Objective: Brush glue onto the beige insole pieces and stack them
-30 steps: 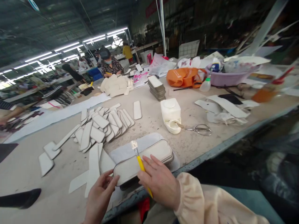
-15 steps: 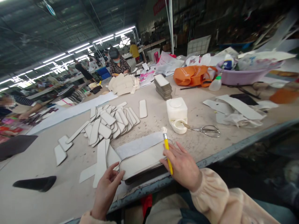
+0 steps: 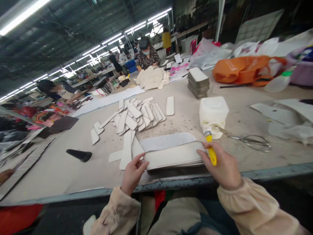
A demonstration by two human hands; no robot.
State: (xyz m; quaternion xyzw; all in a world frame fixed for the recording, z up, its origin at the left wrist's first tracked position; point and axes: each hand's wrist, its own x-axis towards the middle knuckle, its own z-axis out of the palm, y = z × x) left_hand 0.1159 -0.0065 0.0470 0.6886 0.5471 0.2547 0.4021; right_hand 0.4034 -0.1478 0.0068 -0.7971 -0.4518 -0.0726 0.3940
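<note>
A stack of long white panels (image 3: 173, 156) with rounded corners and dark edges lies at the front edge of the table. My left hand (image 3: 133, 173) pinches the top panel's left end between thumb and fingers. At its other end, the thumb of my right hand (image 3: 223, 164) rests on the panel. A brush (image 3: 212, 153) with a yellow handle is held in that same hand, its bristles up by a white plastic container (image 3: 214, 112). The container has a cut opening with a stick in it. A white sheet (image 3: 168, 141) lies behind the stack.
Loose white pieces (image 3: 134, 116) are heaped mid-table, left of a taller stack (image 3: 198, 81). Scissors (image 3: 254, 142) lie right of the container. A black tapered object (image 3: 79, 155) is at left. An orange bag (image 3: 244, 70) lies at back right. Co-workers sit across the table.
The view has turned left, so the table's things sit further right. My right hand's fingers, earlier spread over the panel, now close at its right end with the brush still held.
</note>
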